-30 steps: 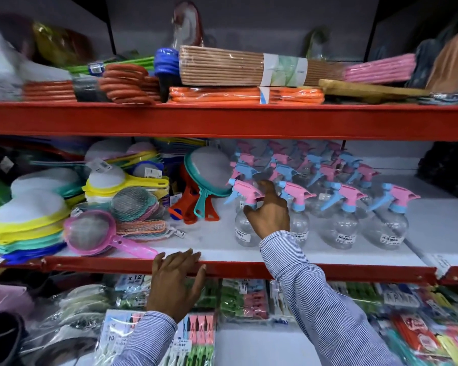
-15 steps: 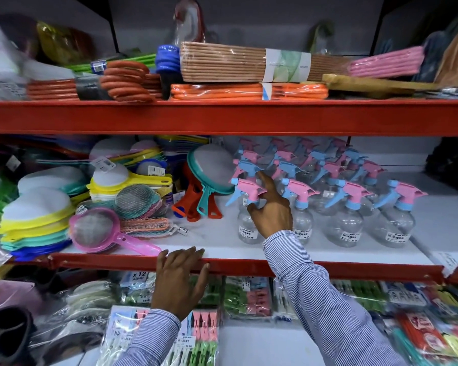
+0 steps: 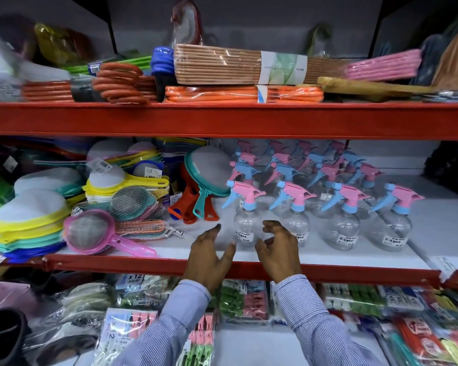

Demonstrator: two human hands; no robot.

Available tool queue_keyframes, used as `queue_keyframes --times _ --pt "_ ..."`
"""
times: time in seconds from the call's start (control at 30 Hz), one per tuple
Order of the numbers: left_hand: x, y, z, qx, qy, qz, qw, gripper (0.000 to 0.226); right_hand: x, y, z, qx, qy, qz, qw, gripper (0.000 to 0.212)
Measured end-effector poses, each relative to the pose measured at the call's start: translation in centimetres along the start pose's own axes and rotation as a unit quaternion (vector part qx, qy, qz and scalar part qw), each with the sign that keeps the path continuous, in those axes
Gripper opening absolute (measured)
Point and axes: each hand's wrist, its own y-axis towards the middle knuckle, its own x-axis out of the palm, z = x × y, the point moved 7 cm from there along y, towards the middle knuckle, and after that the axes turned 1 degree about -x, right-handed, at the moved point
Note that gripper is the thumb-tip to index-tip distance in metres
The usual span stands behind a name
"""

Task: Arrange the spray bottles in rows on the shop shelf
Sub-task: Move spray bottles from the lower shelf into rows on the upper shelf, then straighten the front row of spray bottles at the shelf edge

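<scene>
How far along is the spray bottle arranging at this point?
Mostly done: the spray bottles stand upright in rows, four across the front, more behind. In hand: left hand and right hand, both open, flank the leftmost front bottle without gripping it. Left: squaring that bottle; the back rows are too blurred to judge.

Both hands [image 3: 245, 256] raised, fingers [image 3: 271, 225] spread

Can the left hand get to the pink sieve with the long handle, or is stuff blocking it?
Probably yes. The pink sieve lies at the front edge of the shelf, on top of the other things there, and its handle points toward the left hand. Nothing sits between them, just bare shelf.
</scene>
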Motion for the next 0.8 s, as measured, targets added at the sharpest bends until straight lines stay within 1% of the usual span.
queue_keyframes --times 0.07,0.1,0.17,0.3,0.47,0.57,0.67,0.73,0.8 --pt "1.1 1.6 0.5 -0.022 -0.028 -0.019 0.999 0.067 1.1 0.7 0.5 0.004 0.0 -0.021 1.0 0.049" --pt "1.6 2.2 0.7 -0.033 -0.038 -0.027 0.998 0.069 1.4 1.1 0.7 0.004 0.003 -0.029 1.0 0.05" --pt "2.2 3.1 0.7 -0.05 -0.063 -0.042 0.996 0.07 1.9 1.7 0.9 -0.001 0.007 -0.038 0.999 0.045" --pt "2.6 3.7 1.0 -0.028 -0.097 -0.031 0.994 0.054 2.3 2.3 1.6 0.001 0.027 -0.037 0.999 0.043" --pt "2.8 3.5 1.0 -0.015 -0.124 -0.024 0.992 0.047 2.2 2.0 2.1 -0.001 0.043 -0.033 0.999 0.04" --pt "2.8 3.5 1.0 -0.012 -0.125 -0.02 0.992 0.05 1.9 2.0 2.0 -0.003 0.044 -0.031 0.999 0.035" --pt "2.9 3.4 1.1 -0.008 -0.116 -0.019 0.993 0.05 1.6 1.7 1.9 -0.005 0.048 -0.025 0.999 0.035" --pt "3.2 3.4 1.0 -0.011 -0.115 -0.025 0.993 0.053 1.3 1.5 1.6 -0.006 0.052 -0.022 0.998 0.039" --pt "3.0 3.2 0.8 -0.021 -0.098 -0.008 0.995 0.062 0.5 1.0 1.4 0.0 0.053 -0.02 0.998 0.046"
